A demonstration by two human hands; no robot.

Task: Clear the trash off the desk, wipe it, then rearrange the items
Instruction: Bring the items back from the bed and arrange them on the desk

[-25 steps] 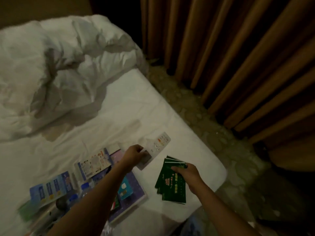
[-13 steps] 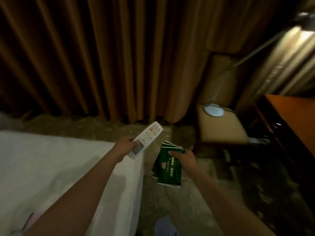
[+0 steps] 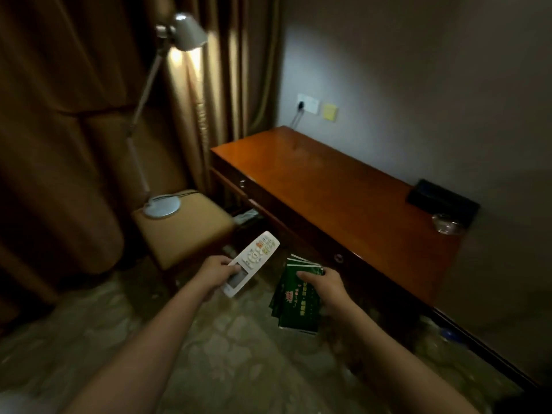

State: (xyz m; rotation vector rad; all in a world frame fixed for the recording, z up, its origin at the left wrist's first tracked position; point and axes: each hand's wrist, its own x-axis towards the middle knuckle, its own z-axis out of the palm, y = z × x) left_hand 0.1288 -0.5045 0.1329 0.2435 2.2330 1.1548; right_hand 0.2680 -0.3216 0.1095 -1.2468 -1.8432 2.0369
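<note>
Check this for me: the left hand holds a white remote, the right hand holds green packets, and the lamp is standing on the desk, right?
Not quite. The head view shows the lamp standing on the chair, not the desk. The left hand does hold the white remote, the right hand the green packets.

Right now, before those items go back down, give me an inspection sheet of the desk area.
Surface: wooden desk, top mostly bare and glossy.
Job's things: white remote and stack of green packets, both held short of the desk.
Clutter: black box and glass ashtray at the desk's far right end.
Hands: left hand grips the remote; right hand holds the packets.
Cables: one cord hangs from the wall socket.
Surroundings: lit lamp standing on a padded stool, curtains behind.
</note>
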